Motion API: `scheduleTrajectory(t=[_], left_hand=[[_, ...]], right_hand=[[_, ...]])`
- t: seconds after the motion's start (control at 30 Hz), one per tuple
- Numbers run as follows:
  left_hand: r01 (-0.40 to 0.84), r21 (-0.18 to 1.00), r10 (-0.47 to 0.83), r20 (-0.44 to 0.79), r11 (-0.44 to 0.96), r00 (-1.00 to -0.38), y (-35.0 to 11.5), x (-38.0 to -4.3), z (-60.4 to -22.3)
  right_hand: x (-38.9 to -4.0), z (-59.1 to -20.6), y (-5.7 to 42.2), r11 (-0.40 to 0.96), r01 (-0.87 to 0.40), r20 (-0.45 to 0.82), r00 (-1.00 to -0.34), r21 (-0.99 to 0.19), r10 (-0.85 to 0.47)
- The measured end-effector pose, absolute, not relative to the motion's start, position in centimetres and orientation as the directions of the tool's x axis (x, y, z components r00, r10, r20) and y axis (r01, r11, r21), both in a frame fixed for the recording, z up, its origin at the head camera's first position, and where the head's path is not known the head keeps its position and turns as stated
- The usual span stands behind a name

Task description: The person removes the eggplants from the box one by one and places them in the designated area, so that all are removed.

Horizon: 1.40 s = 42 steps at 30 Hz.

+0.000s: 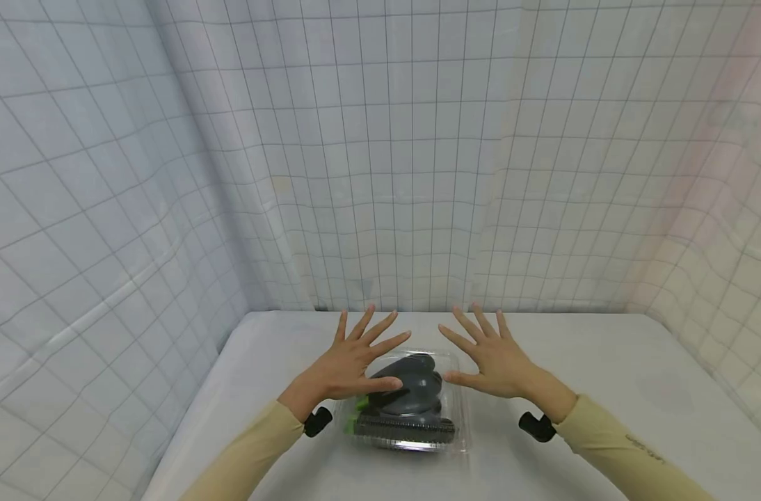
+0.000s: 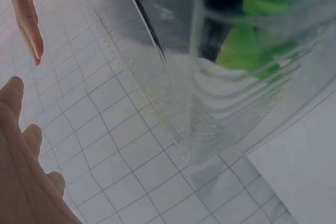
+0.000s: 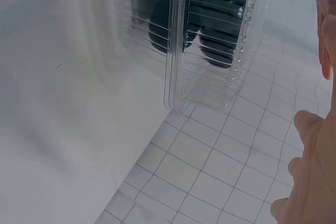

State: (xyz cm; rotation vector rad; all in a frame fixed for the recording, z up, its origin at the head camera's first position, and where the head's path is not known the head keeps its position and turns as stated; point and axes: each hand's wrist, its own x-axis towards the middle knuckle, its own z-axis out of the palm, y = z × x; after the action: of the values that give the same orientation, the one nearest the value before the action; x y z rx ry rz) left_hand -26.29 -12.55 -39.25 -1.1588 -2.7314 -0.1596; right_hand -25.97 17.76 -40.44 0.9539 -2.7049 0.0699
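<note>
A clear plastic clamshell container (image 1: 458, 417) lies on the white table in the head view. Inside are several dark, smooth, long things with green ends that look like eggplants (image 1: 412, 393). My left hand (image 1: 349, 365) hovers at the container's left with its fingers spread, and its thumb overlaps the container in view. On the other side, my right hand (image 1: 499, 362) is spread in the same way, its thumb tip near the container's right edge. Neither hand holds anything. In the left wrist view, ridged clear plastic (image 2: 231, 114) and green ends (image 2: 244, 51) show close up.
The white table (image 1: 606, 390) extends around the container. Grid-patterned white curtains (image 1: 405, 174) hang behind it and on both sides. A black band-mounted device (image 1: 318, 422) sits on the left wrist and another (image 1: 537, 426) on the right.
</note>
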Motion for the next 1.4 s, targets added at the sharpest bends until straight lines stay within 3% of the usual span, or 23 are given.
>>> scheduleTrajectory(t=[0.47, 0.7, 0.83, 1.0, 1.17, 1.4], left_hand=[[0.717, -0.038, 0.708, 0.201, 0.696, -0.677, -12.3, -26.3, -39.5], [0.721, 0.010, 0.684, 0.306, 0.693, -0.662, -12.9, -25.7, -40.6], [0.704, 0.193, 0.580, 0.443, 0.683, -0.684, -14.0, -24.7, -41.9], [0.624, 0.510, 0.355, 0.529, 0.592, -0.770, -15.7, -23.0, -44.5], [0.470, 0.734, 0.151, 0.460, 0.490, -0.875, -16.8, -21.2, -46.9], [0.240, 0.872, 0.016, 0.259, 0.427, -0.966, -17.4, -19.2, -48.8]], right_hand=[[-26.0, -40.7, 17.2, 0.773, -0.634, 0.245, -0.746, 0.024, -0.619], [-25.8, -41.1, 16.8, 0.761, -0.647, 0.268, -0.727, 0.041, -0.633], [-25.6, -41.4, 16.4, 0.746, -0.666, 0.321, -0.700, 0.031, -0.638], [-25.1, -41.8, 15.6, 0.737, -0.675, 0.357, -0.696, -0.030, -0.623], [-24.4, -42.1, 14.2, 0.721, -0.687, 0.359, -0.698, -0.094, -0.619], [-23.5, -42.9, 11.8, 0.673, -0.726, 0.336, -0.674, -0.138, -0.658]])
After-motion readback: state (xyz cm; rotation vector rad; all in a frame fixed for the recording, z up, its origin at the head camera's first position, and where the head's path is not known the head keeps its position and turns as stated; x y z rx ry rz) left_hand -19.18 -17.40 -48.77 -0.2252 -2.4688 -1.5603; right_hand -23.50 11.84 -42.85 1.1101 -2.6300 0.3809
